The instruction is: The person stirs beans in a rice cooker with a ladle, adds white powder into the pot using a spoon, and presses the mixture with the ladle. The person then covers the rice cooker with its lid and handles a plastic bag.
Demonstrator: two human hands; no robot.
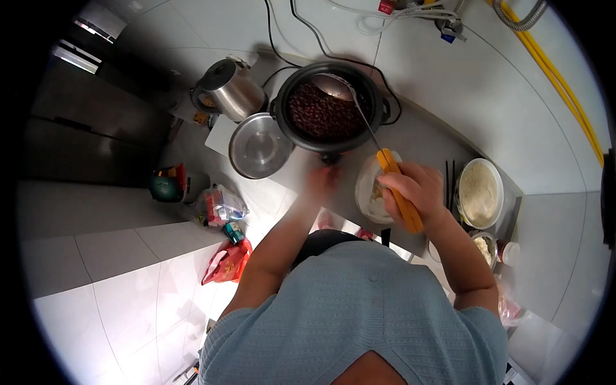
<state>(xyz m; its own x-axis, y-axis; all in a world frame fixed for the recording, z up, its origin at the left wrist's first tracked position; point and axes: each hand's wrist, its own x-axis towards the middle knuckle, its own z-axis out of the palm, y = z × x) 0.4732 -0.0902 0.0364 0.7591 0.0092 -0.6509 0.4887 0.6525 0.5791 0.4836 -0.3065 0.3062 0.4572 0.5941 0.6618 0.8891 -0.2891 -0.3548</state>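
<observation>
My right hand (414, 192) is closed around the orange handle of a metal ladle (401, 192). The ladle's wide head rests at the far side of a black electric pot (280, 131), among dark red beans (321, 114). Just in front of the pot, close to the dark knob (330, 158) on its front, is my left hand (323, 184). It is smeared by motion, so its fingers and any contact with the knob cannot be made out. Below my right hand is a pale bowl (366, 192), partly covered by that hand.
A steel kettle (237, 93) and a round metal lid or basin (260, 147) stand left of the pot. On the right are black chopsticks (450, 183), a white bowl of pale grains (480, 192) and a smaller bowl (484, 247). Cords (314, 32) run behind the pot.
</observation>
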